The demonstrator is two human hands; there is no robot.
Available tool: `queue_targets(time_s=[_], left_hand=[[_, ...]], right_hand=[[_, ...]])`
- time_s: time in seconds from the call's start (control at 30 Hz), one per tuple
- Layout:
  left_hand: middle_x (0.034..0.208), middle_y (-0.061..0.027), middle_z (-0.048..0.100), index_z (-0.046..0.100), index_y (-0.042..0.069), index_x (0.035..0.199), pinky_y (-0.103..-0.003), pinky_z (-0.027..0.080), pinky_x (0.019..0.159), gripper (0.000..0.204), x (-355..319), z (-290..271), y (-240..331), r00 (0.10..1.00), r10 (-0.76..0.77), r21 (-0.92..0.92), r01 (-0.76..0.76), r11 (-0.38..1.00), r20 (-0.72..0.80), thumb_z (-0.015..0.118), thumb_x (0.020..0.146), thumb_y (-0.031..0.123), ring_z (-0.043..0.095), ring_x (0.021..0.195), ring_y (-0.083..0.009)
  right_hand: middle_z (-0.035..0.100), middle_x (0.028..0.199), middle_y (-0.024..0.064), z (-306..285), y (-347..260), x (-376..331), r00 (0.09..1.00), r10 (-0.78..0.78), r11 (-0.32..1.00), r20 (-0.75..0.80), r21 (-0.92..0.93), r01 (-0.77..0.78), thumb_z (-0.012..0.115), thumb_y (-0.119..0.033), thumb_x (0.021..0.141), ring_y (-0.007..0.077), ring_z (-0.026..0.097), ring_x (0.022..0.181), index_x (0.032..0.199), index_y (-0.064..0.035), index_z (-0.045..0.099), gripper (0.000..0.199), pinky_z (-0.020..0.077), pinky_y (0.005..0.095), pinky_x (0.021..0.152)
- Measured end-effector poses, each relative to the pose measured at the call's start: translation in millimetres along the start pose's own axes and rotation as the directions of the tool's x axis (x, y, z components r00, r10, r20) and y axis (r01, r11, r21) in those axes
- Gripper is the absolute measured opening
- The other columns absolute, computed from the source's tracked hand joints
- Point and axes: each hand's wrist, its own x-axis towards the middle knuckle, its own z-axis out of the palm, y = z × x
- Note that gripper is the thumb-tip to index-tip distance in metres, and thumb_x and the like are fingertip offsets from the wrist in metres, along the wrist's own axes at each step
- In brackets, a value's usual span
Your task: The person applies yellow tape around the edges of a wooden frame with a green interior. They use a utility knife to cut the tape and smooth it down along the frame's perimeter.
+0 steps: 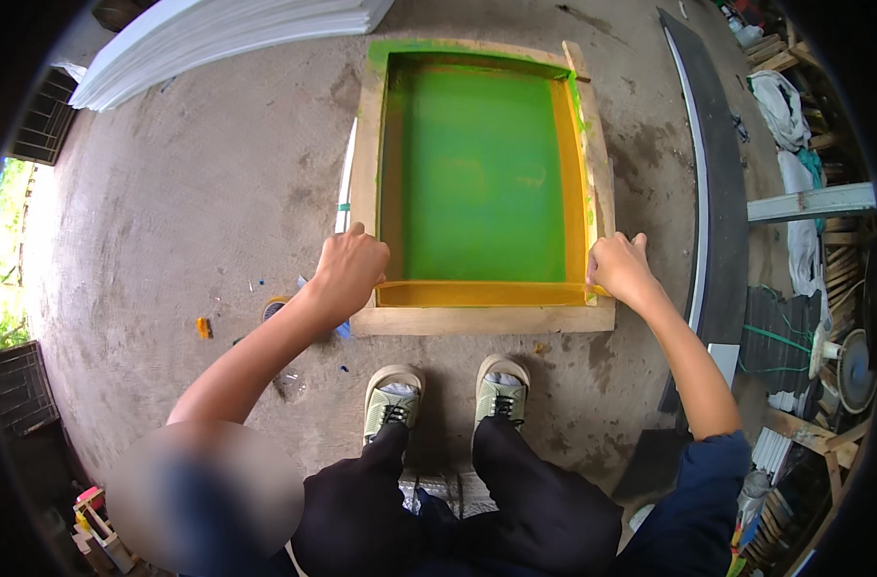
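A wooden-framed screen (482,321) with green mesh lies in front of my feet. Yellow-orange tape (486,293) lines its inner edges, and green smears mark the far rail and right side. My left hand (355,267) is closed over the left rail near the front corner, its fingertips mostly hidden. On the opposite side, my right hand (623,271) curls round the right rail near the front corner, thumb toward the inner edge. A bit of yellow shows just below those fingers; I cannot tell whether it is pinched.
White sheets (227,43) are stacked at the far left. A long dark board (717,183) runs along the right, before a metal beam (812,202), a fan (854,370) and clutter. A small orange object (203,328) lies left; my shoes (393,396) stand close to the frame.
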Motion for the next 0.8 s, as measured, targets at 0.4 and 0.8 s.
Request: queue_targets(time_s=[0.4, 0.8], left_hand=[[0.074, 0.0002, 0.062, 0.067, 0.011, 0.069, -0.029, 0.04, 0.076, 0.005, 28, -8, 13, 0.929, 0.259, 0.289, -0.332, 0.898, 0.264, 0.066, 0.071, 0.016, 0.052, 0.089, -0.0168], [0.069, 0.0014, 0.06, 0.066, 0.012, 0.066, -0.03, 0.036, 0.073, 0.01, 32, -2, 13, 0.918, 0.275, 0.313, -0.36, 0.879, 0.284, 0.068, 0.068, 0.022, 0.052, 0.085, -0.016]], right_hand=[[0.059, 0.059, 0.0123, 16, -13, 1, 0.965, -0.259, 0.942, -0.046, -0.232, 0.242, 0.068, 0.001, 0.059, 0.0252, 0.052, 0.088, 0.061, -0.0029, 0.065, 0.005, 0.0291, 0.0469, 0.085], [0.059, 0.06, 0.012, 25, -18, 4, 0.972, -0.236, 0.935, 0.004, -0.27, 0.228, 0.062, 0.004, 0.061, 0.0256, 0.051, 0.093, 0.062, -0.0029, 0.065, 0.008, 0.0296, 0.048, 0.085]])
